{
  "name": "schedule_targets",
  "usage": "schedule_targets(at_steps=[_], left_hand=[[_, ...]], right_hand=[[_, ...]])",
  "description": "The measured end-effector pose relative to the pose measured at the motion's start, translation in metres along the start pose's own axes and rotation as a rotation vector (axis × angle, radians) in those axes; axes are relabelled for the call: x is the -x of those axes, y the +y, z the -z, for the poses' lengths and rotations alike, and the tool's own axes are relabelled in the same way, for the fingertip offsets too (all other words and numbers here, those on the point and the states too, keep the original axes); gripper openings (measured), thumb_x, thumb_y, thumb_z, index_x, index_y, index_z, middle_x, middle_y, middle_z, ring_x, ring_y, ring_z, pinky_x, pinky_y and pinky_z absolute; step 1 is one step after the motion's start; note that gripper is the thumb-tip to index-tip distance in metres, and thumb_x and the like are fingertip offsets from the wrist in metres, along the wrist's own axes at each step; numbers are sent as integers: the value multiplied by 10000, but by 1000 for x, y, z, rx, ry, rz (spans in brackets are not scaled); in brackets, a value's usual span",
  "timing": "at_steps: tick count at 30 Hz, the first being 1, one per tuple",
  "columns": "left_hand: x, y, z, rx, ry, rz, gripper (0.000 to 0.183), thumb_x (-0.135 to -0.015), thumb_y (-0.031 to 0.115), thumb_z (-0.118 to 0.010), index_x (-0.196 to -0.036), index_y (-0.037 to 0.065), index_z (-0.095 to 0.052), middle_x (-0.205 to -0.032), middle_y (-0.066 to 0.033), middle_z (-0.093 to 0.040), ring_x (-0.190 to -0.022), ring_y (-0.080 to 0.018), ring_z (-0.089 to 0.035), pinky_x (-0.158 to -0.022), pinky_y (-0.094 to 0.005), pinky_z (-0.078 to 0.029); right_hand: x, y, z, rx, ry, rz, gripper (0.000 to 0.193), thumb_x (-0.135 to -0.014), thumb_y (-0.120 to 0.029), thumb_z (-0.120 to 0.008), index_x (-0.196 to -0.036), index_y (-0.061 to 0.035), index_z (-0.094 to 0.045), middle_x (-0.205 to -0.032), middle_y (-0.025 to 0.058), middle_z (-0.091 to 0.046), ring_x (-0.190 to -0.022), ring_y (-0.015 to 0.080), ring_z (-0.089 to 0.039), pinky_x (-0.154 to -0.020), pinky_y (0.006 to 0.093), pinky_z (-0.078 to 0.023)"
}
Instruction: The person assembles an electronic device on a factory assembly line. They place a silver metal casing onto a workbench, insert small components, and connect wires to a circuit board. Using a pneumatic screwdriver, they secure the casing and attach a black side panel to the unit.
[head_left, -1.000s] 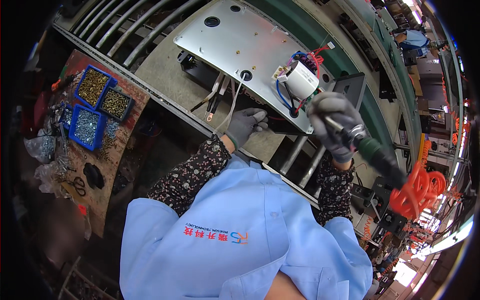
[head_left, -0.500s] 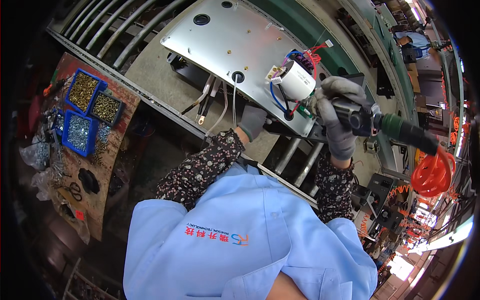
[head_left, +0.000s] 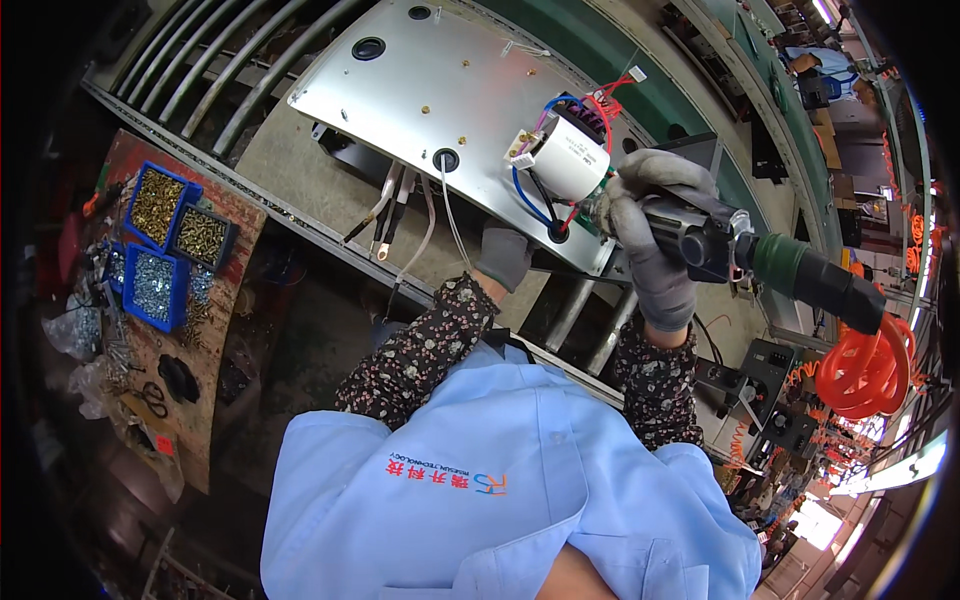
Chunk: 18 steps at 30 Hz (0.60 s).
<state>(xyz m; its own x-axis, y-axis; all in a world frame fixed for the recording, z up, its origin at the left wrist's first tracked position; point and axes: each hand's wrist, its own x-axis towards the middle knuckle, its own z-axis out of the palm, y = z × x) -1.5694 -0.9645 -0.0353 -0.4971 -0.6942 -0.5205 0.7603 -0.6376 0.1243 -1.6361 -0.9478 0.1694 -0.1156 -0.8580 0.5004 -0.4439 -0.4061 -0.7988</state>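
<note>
Nearest are the pale blue shirt [head_left: 420, 535] and the flowered sleeves [head_left: 420, 345], which lead to two grey-gloved hands. The left hand [head_left: 505, 257] is at the near edge of the metal panel [head_left: 400, 90]; its fingertips are hidden there, so I cannot tell whether they grip or merely rest. The right hand [head_left: 655, 230] has its fingers wrapped around a power tool [head_left: 705, 240], whose nose points at the panel's near right part, close beside the white cylinder [head_left: 572, 160] that sits on the panel. Whether the tip touches a screw is hidden by the glove. To do this well, I would keep the tool in line with the fastener, press steadily, brace the panel with the left hand, and hold the blue wire [head_left: 528, 205] and its red neighbours away from the spinning tip. Beyond the hands, rollers [head_left: 570, 315] run beneath the panel, and a red coiled hose [head_left: 865, 370] hangs at the tool's rear. Compared with a second ago, the tool's nose has come in beside the cylinder, the left fingers, visible then, are out of sight, and the panel sits farther left in view, perhaps from a head turn.
</note>
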Motion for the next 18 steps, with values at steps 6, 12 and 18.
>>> schedule_targets(at_steps=[6, 12, 18], left_hand=[[-15, -11, 34, -1154, -256, -751, 231, -845, 68, -409, -1043, 68, -527, -1010, -57, -573, -913, -165, -568, -799, -290, -473], [18, 5, 16, -1516, -297, -1079, 142, -730, 24, -551, -853, 30, -621, -854, -120, -615, -798, -268, -594, -720, -333, -474], [21, 7, 17, -1569, -257, -1131, 107, -697, 37, -600, -796, 42, -641, -757, -139, -619, -715, -297, -601, -618, -335, -481]], right_hand=[[-2, 3, -1, -32, -30, 21, 242, -684, 22, -624, -897, -48, -532, -889, 58, -572, -832, 141, -556, -778, 262, -437], [-1, 3, 0, -26, -29, 2, 231, -697, 11, -621, -904, -43, -535, -904, 63, -566, -824, 132, -549, -762, 262, -443], [-2, 7, 0, 27, -94, 86, 236, -716, -4, -611, -927, -37, -510, -912, 77, -545, -752, 116, -536, -682, 257, -459]])
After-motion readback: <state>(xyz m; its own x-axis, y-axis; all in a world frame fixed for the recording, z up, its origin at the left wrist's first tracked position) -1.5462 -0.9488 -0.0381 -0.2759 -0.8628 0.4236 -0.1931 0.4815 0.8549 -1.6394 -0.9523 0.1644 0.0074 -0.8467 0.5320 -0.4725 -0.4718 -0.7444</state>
